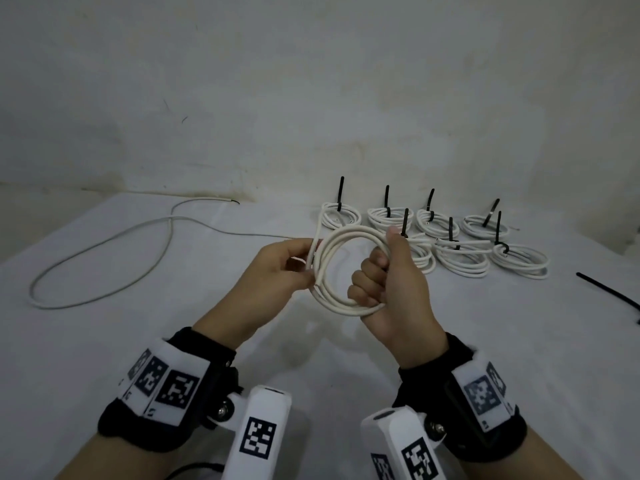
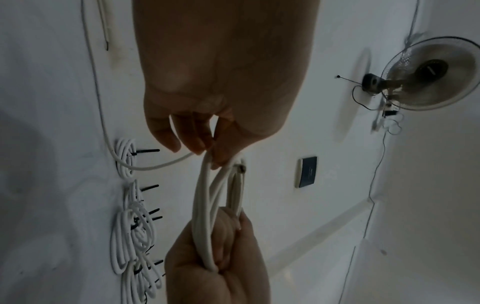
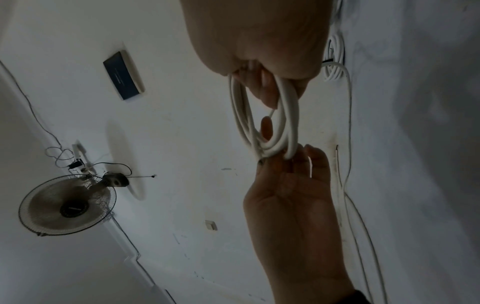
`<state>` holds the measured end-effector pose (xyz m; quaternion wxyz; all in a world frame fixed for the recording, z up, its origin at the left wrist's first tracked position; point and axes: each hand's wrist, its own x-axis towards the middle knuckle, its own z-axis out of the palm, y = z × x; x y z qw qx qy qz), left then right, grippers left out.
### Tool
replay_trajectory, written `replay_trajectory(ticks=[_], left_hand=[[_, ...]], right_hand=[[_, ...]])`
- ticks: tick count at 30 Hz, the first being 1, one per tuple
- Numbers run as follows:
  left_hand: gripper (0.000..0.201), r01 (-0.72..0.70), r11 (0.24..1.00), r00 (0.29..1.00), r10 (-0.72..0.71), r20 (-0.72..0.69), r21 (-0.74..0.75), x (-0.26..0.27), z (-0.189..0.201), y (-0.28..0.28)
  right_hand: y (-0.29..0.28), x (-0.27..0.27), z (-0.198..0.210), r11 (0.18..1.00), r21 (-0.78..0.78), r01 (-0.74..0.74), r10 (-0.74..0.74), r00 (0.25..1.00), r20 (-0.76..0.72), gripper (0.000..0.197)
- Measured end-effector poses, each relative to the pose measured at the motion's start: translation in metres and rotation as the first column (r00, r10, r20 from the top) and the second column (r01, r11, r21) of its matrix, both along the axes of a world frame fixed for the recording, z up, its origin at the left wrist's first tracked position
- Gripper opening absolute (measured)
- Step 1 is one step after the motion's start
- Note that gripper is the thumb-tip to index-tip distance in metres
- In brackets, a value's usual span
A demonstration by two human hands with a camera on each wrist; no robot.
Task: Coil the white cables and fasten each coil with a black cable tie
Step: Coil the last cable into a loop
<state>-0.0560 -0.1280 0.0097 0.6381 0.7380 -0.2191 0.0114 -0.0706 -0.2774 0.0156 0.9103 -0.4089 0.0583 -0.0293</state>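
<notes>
A white cable coil (image 1: 346, 233) hangs in the air between both hands above the white table (image 1: 138, 341). My left hand (image 1: 306, 268) pinches the coil's left side, where a short cable end sticks up. My right hand (image 1: 375, 271) has its fingers curled through the ring and grips its right side. In the left wrist view the left fingertips (image 2: 218, 156) pinch the coil (image 2: 207, 205). In the right wrist view the right hand (image 3: 270, 86) holds the coil (image 3: 288, 115). The uncoiled cable (image 1: 104, 247) trails left from my left hand in a loop on the table.
Several finished coils (image 1: 460, 258), each with an upright black tie, lie in two rows at the back right. A loose black cable tie (image 1: 606, 292) lies near the table's right edge. A wall (image 1: 311, 98) stands right behind the table.
</notes>
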Motion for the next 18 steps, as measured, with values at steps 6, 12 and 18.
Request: replay_trajectory(ticks=[6,12,18], left_hand=[[0.043,0.101,0.968,0.965,-0.151,-0.216,-0.228,0.002,0.000,0.004],[0.031,0.105,0.956,0.959,-0.170,-0.225,-0.275,0.001,0.002,0.008],[0.041,0.166,0.942,0.899,-0.267,-0.348,-0.293,0.000,0.004,0.013]], right_hand=[[0.000,0.000,-0.002,0.997,-0.057,-0.055,0.053,0.998,-0.039,0.050],[-0.002,0.001,-0.004,0.969,-0.145,-0.201,0.191,0.978,-0.082,0.049],[0.003,-0.002,-0.006,0.912,-0.268,-0.311,0.296,0.950,-0.096,0.049]])
